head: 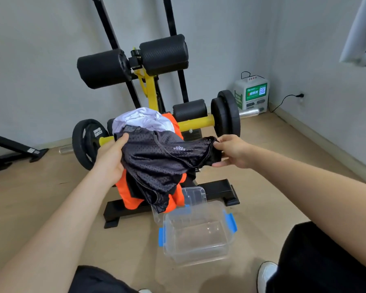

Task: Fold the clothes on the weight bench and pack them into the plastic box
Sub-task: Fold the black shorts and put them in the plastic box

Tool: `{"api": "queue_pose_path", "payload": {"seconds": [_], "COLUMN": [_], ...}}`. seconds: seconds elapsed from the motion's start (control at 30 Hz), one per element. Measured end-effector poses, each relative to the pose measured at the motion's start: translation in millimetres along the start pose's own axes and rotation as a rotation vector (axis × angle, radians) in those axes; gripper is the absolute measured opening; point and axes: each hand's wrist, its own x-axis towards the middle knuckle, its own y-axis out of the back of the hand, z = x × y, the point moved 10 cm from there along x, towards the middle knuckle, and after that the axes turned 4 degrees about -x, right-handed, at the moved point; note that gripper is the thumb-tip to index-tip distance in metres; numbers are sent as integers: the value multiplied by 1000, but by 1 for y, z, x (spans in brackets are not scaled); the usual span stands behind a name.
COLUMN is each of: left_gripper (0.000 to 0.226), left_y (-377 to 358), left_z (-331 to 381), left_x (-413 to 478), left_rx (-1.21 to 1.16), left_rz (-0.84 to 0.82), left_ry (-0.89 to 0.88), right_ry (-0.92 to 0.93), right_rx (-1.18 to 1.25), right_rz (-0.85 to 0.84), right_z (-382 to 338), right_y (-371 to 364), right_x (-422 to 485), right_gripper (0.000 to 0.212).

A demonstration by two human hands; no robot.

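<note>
Mesh garment [156, 166], black, stretched between both hands at frame centre, raised just above the pile on the weight bench [150, 85]. Left hand [112, 157] at 9 o'clock of the cloth, thumb on top, gripping one edge; right hand [230, 152] at 3 o'clock, pinching the opposite edge. Held well apart, probably to spread the fabric and find its shape before a first fold. Hangs loose toward 6 o'clock, draping over an orange garment [131, 199]; white garment [142, 120] bunched behind at 12 o'clock.

Plastic box [199, 248] open on the floor at 5 o'clock of the pile, near the bench foot, nothing inside; likely set close for a short reach. Clear lid [193, 195] just behind it at 11 o'clock, touching or overlapping, cannot tell which.

Tabletop buried under the clothes, not visible. Hard to say whether shorts or a vest; small printed logo unreadable. Undersides of both grips hidden by cloth. Number of garments in the pile uncertain.
</note>
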Motion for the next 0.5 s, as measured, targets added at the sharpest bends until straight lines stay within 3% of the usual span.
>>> {"api": "queue_pose_path", "payload": {"seconds": [0.13, 0.3, 0.4, 0.5], "left_gripper": [25, 17, 20, 24], "left_y": [-10, -42, -70, -101], "left_z": [-3, -20, -45, -67], "left_x": [-12, -36, -57, -80], "left_rx": [121, 587, 557, 506], "left_rz": [-67, -298, -443, -565], "left_ry": [1, -123, -22, 70], "right_ry": [75, 227, 246, 269], "right_rx": [-106, -273, -316, -591], "right_rz": [4, -51, -74, 35], "right_z": [-24, -44, -41, -41], "right_y": [20, 42, 56, 81], "right_x": [-16, -38, -48, -51], "right_gripper": [18, 17, 12, 12]}}
